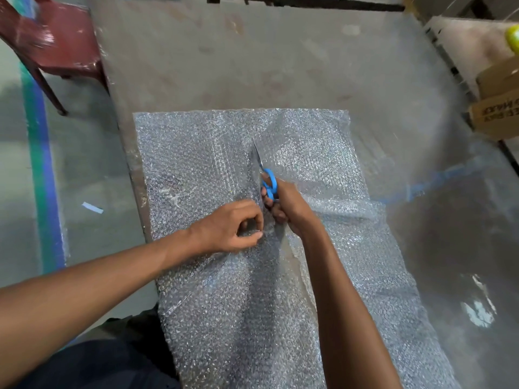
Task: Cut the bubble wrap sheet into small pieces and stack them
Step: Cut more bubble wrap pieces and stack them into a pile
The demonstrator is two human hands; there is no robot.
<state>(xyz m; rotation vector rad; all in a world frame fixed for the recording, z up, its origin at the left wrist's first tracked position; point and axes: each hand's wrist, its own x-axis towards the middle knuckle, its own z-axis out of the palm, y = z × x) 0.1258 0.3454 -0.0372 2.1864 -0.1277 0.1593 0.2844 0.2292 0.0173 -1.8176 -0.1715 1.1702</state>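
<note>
A large bubble wrap sheet (196, 169) lies flat on the grey table (252, 57) and hangs over the near edge. A cut runs up its middle from the near side, showing bare table in the gap. My right hand (283, 203) grips blue-handled scissors (266, 178), whose blades point away from me into the sheet at the end of the cut. My left hand (233, 226) pinches the sheet's cut edge just left of the scissors.
A dark red plastic chair (56, 43) stands off the table's far left corner. Cardboard boxes (494, 108) sit at the right edge. A blue tape line (438, 181) crosses the table on the right. Grey floor with a green and blue stripe (39, 164) lies left.
</note>
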